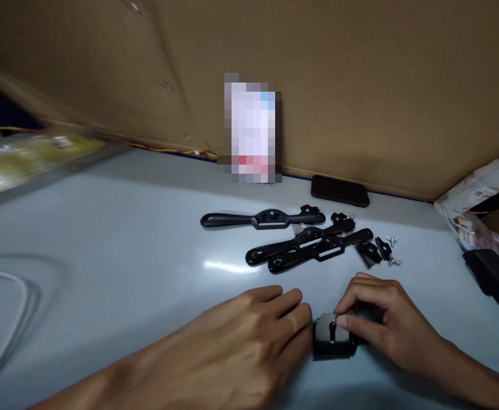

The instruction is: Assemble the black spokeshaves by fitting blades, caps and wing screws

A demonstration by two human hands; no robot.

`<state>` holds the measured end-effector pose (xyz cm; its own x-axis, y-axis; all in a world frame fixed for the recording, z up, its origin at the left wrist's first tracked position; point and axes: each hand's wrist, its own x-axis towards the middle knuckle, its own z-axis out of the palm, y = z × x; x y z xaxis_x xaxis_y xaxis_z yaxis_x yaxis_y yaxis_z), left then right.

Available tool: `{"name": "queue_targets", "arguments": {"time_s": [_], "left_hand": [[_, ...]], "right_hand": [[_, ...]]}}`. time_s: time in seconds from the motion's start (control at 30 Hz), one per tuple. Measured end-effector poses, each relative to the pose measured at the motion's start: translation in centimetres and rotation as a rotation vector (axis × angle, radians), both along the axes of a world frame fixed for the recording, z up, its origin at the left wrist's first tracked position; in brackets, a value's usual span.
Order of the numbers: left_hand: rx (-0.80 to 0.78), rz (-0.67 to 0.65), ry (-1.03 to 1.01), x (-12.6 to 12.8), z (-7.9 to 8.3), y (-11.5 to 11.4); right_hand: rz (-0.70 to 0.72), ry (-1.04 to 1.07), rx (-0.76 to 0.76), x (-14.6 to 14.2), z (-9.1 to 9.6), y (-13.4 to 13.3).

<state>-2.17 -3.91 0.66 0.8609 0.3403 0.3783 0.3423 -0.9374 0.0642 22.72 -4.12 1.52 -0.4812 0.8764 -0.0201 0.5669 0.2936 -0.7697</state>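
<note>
A black spokeshave [332, 339] lies on the white table [138, 239] at the near edge, held between both hands. My left hand [249, 330] curls over its left end, fingers bent and together. From the right, my right hand [381, 322] grips it, fingertips pressing on a grey blade plate at its middle. Most of the tool is hidden under the hands. Beyond the hands lie three more black spokeshaves [263, 219], [301, 242], [320, 250].
Loose black caps [375, 250] and small silver screws [392, 250] sit right of the spokeshaves. A dark phone [339, 191] lies by the cardboard wall [318, 85]. Packets [480, 210] and a black object [495, 279] are at the right edge, a plastic bag [23, 159] at the left.
</note>
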Motion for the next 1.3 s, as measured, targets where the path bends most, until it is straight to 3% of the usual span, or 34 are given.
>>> {"name": "queue_targets", "arguments": {"time_s": [0.4, 0.53, 0.6, 0.67, 0.8, 1.03, 1.13, 1.3], "left_hand": [[-0.104, 0.011, -0.018, 0.2, -1.0, 0.1], [-0.122, 0.016, -0.048, 0.1, -1.2, 0.0], [-0.112, 0.022, -0.056, -0.1, -1.3, 0.0], [-0.108, 0.026, -0.057, -0.1, -1.2, 0.0], [-0.113, 0.025, -0.048, -0.1, -1.2, 0.1], [-0.093, 0.023, -0.082, 0.0, -1.1, 0.0], [-0.124, 0.025, -0.057, 0.1, -0.8, 0.1], [-0.14, 0.029, -0.001, 0.2, -0.2, 0.1]], "right_hand": [[-0.037, 0.041, 0.031, -0.6, -0.2, -0.4], [-0.149, -0.03, 0.303, 1.2, 1.0, 1.0], [-0.268, -0.144, 0.517, 3.1, 1.8, 2.4], [-0.341, -0.262, 0.629, 5.1, 2.4, 4.0], [-0.318, -0.368, 0.628, 7.1, 2.3, 5.8], [-0.257, -0.462, 0.433, 5.2, -0.2, 4.8], [-0.287, -0.328, 0.31, 5.1, -0.2, 5.1], [-0.308, 0.01, 0.191, 4.1, 1.3, 3.9]]}}
